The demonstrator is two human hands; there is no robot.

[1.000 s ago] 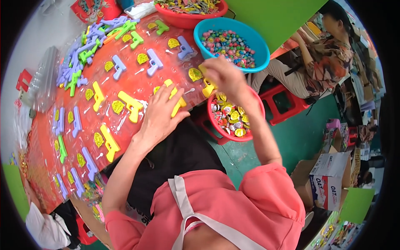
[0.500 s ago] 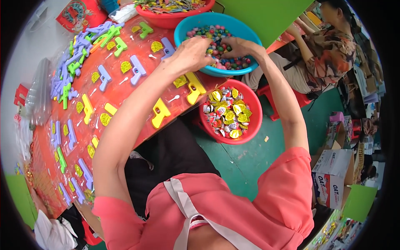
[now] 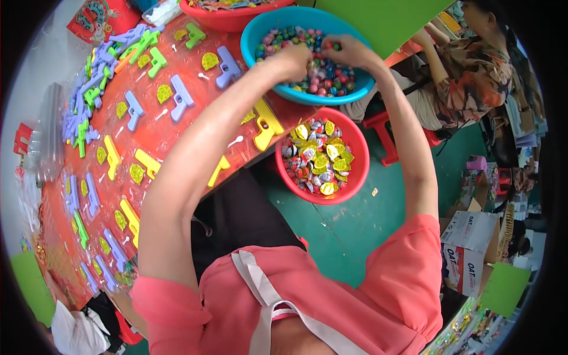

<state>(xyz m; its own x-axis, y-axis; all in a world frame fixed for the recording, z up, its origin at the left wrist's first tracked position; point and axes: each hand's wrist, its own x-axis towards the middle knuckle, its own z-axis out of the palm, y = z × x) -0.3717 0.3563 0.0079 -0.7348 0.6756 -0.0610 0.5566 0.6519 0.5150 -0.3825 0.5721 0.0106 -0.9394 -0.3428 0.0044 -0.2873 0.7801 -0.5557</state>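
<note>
Both hands are over a blue basin (image 3: pixel 367 92) of small multicoloured balls (image 3: pixel 331 84). My left hand (image 3: pixel 294 63) is at the pile's middle with fingers curled in; what they hold is hidden. Close beside it, my right hand (image 3: pixel 350 52) is bent over, with a few small balls between thumb and fingers. On the red table to the left, plastic toy guns lie in rows in clear moulded trays, such as a purple gun (image 3: pixel 181 98) and a yellow gun (image 3: pixel 268 125). Yellow pieces (image 3: pixel 164 93) and small white spoons (image 3: pixel 236 141) lie beside them.
A red tub (image 3: pixel 365 154) of yellow and silver pieces stands below the basin. Loose toy guns (image 3: pixel 94 83) are heaped at the table's far left. Another red basin (image 3: pixel 228 21) sits behind. A person (image 3: pixel 473 77) sits at the right, near cardboard boxes (image 3: pixel 467 254).
Both hands have drawn closer together, and their fingers have closed in. The right hand has lifted a few balls from the pile. The view has shifted slightly.
</note>
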